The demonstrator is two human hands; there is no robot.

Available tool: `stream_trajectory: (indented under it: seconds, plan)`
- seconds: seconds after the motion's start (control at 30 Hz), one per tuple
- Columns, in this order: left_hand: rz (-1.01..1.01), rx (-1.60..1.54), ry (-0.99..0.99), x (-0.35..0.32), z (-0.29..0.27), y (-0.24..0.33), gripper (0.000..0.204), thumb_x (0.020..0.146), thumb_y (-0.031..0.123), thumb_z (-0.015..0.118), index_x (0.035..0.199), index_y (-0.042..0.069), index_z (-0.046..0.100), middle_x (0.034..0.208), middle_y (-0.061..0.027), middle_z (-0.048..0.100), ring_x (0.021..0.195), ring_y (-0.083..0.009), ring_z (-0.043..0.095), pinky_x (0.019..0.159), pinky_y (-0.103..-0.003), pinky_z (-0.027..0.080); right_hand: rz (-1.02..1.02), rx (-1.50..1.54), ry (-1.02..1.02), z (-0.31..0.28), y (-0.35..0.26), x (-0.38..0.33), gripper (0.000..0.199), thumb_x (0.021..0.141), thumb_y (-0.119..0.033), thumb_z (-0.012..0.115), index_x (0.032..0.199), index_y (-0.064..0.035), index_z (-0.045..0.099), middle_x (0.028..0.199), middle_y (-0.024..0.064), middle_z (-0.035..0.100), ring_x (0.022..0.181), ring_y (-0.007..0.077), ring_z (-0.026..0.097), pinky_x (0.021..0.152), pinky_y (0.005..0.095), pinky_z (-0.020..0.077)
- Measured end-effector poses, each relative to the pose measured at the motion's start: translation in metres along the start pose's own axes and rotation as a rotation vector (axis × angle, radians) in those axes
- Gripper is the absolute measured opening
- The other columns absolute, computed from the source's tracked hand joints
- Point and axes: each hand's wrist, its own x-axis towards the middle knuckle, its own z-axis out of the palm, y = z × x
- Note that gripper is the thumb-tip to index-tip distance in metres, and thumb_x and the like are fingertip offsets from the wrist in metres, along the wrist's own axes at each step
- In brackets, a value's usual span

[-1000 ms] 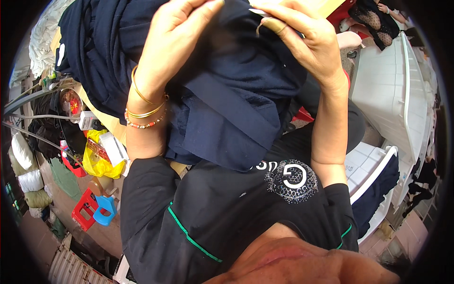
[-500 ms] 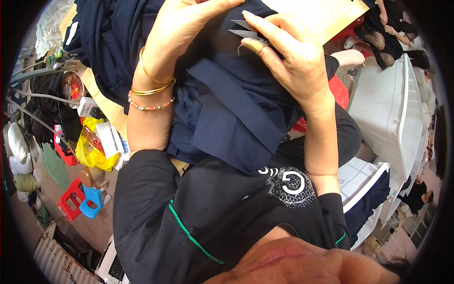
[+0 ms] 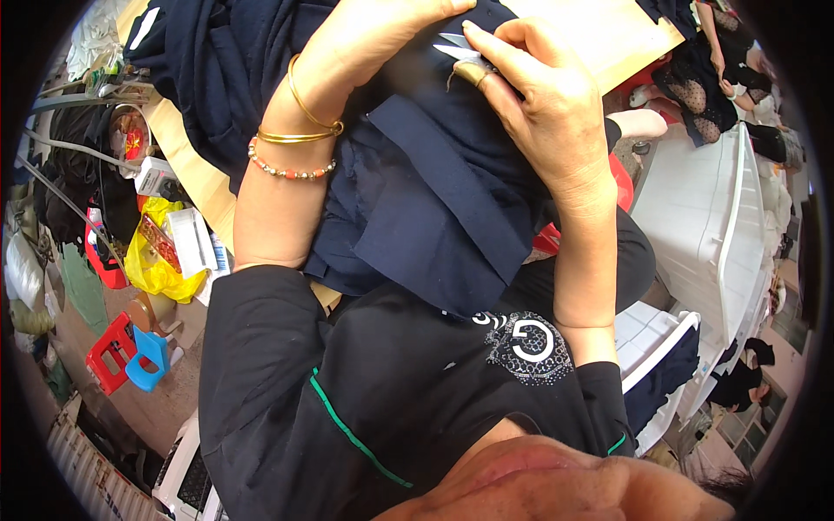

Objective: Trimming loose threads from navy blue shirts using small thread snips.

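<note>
Dark navy cloth (image 3: 443,217) lies bunched over the table edge and hangs toward my lap. My right hand (image 3: 552,108) is closed around small thread snips (image 3: 455,49), whose two pointed blades stand slightly apart over the cloth. A tan covering (image 3: 470,73) wraps one of its fingers, with a loose thread end hanging off it. At the top edge my left hand (image 3: 369,39) is over the cloth, its thumb stretched toward the snips. Its other fingers are cut off or hidden, so its grip cannot be made out.
A pale wooden table (image 3: 608,39) lies under the cloth. White plastic bins (image 3: 691,208) stand on the right, near another person (image 3: 708,69). On the left are a yellow bag (image 3: 161,260), a red stool (image 3: 111,352) and a small blue chair (image 3: 148,358).
My left hand and forearm have shifted right and slightly up, toward the snips. The gap between the snips' blades looks a little narrower. The surroundings have shifted slightly in view.
</note>
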Motion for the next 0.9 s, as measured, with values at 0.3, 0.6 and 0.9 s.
stream_trajectory:
  seconds: [0.3, 0.6, 0.9]
  plan:
    - [-0.061, -0.107, -0.081, 0.002, -0.005, -0.002, 0.025, 0.098, 0.007, 0.060, 0.121, -0.002, 0.061, 0.100, -0.0012, 0.067, 0.083, -0.0047, 0.061, 0.075, -0.018, 0.051, 0.041, 0.010, -0.039, -0.001, -0.001, 0.003, 0.032, 0.081, -0.009, 0.078, 0.112, -0.0068, 0.074, 0.092, 0.0068, 0.065, 0.072, 0.0196, 0.064, 0.066, 0.0309, 0.0519]
    - [-0.036, -0.078, -0.049, 0.008, -0.014, -0.009, 0.024, 0.097, 0.008, 0.063, 0.119, -0.001, 0.064, 0.102, -0.0018, 0.068, 0.087, -0.0059, 0.062, 0.078, -0.017, 0.050, 0.040, 0.126, 0.120, 0.000, 0.011, -0.014, 0.030, 0.079, -0.010, 0.080, 0.108, -0.0067, 0.074, 0.086, 0.0062, 0.064, 0.072, 0.0187, 0.063, 0.066, 0.0301, 0.0517]
    - [-0.016, -0.065, 0.006, 0.007, -0.008, -0.006, 0.019, 0.096, 0.008, 0.065, 0.113, 0.000, 0.068, 0.105, -0.0036, 0.069, 0.096, -0.0096, 0.064, 0.086, -0.021, 0.049, 0.612, 0.139, 0.053, -0.005, 0.035, -0.067, 0.055, 0.074, -0.033, 0.087, 0.117, -0.0033, 0.071, 0.097, 0.0118, 0.069, 0.086, 0.0231, 0.067, 0.081, 0.0353, 0.0531]
